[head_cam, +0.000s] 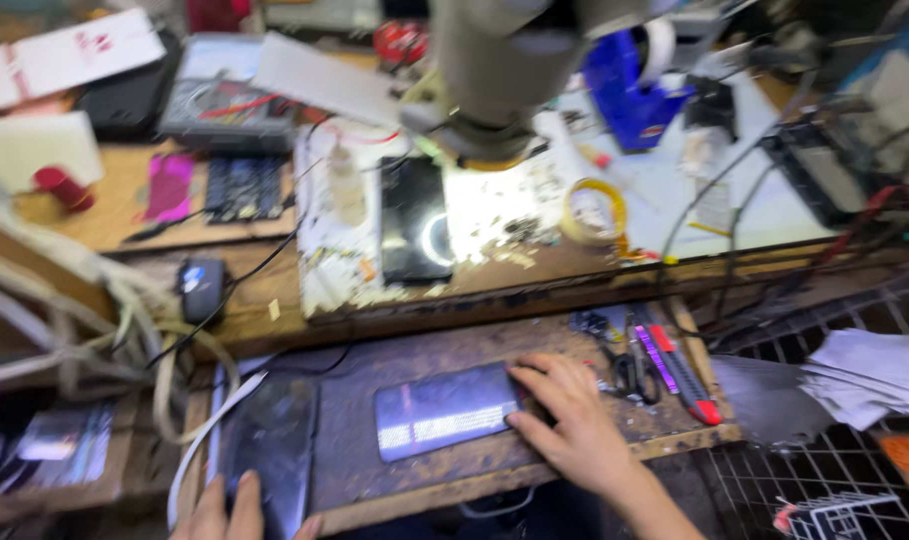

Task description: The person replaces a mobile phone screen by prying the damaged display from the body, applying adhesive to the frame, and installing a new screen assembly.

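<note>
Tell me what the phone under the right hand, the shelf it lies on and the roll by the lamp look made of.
The phone looks glass-faced and glossy: it mirrors bright streaks. The right hand rests on its end. The shelf looks like bare, worn wood, matte and stained, with a rough pale edge. The roll looks like yellowish tape, probably paper or plastic; blur leaves that open.

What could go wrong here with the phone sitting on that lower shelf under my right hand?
The phone lies near the shelf's front edge, and the right hand only touches its end, so a nudge could tip it off. The scissors and red cutter lie close beside that hand and might scratch the glass.
</note>
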